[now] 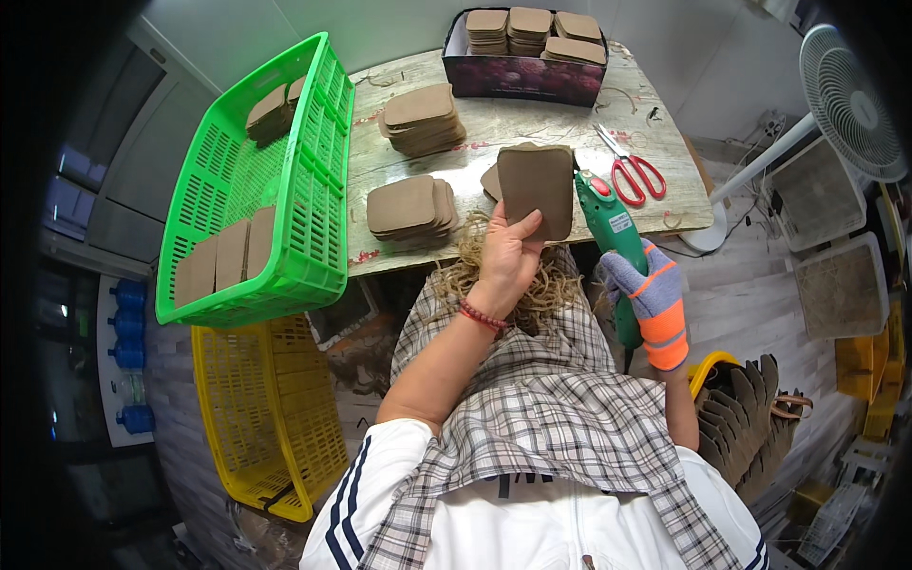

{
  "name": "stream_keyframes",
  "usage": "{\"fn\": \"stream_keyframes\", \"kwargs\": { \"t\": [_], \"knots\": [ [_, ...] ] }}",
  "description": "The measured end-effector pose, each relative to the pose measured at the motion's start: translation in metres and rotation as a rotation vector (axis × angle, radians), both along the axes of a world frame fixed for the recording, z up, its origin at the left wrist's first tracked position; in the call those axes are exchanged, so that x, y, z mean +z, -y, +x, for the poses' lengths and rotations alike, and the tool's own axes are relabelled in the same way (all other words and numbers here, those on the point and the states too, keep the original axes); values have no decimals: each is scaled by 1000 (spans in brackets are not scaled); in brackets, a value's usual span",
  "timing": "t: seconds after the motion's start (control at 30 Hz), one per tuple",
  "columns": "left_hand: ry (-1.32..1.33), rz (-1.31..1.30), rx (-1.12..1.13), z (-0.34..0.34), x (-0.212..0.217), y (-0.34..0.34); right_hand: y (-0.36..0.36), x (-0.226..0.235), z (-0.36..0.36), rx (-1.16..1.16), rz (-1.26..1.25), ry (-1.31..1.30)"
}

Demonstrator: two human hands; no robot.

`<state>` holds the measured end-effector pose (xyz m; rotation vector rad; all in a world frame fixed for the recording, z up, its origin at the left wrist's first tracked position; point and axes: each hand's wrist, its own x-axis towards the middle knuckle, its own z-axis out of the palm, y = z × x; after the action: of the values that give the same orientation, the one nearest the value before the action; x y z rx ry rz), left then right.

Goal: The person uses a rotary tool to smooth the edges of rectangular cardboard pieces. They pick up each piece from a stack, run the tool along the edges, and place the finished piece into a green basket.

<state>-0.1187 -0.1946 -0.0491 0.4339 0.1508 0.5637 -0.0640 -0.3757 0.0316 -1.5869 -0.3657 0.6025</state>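
The green tool's (613, 242) tip sat hidden behind the brown card (537, 190). The left hand (508, 256) pinched that card — the gloved right hand (651, 294), at 3 o'clock, wrapped its fingers around the tool.

The matt brown rounded cardboard piece (537, 188) looked rough, the green plastic glue gun (613, 233) glossy, the grey-and-orange knitted glove (654, 294) coarse.

Brown cardboard piece (537, 188): flat, roughly rectangular w/ rounded corners, plain matte face, held upright & tilted a bit, just above the table's front edge. Pinched at its lower edge by the bare left hand (506, 255), thumb on the near face. Green glue gun (611, 228): plastic body, red trigger near the top, pale label on the side, nozzle end pointing up at the cardboard piece's right edge, about touching. Gripped low on the handle by the right hand (649, 290) in a grey & orange glove.
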Motion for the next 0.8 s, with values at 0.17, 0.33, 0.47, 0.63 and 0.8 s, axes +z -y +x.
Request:
{"fn": "stream_keyframes", "kwargs": {
  "t": [0.17, 0.33, 0.47, 0.63, 0.8],
  "knots": [
    [-104, 232, -24, -19, 9, -28, 9, 11, 2, 75, -105, 45],
    [-176, 469, -138, -34, 16, -76, 16, 18, -1, 171, -179, 100],
    [-279, 612, -245, -44, 28, -97, 16, 12, -2, 230, -181, 127],
    [-373, 668, -361, -52, 29, -98, 12, 9, -6, 240, -203, 127],
    [-490, 627, -419, -62, 25, -86, 4, 12, -8, 249, -229, 126]
  ]
}}
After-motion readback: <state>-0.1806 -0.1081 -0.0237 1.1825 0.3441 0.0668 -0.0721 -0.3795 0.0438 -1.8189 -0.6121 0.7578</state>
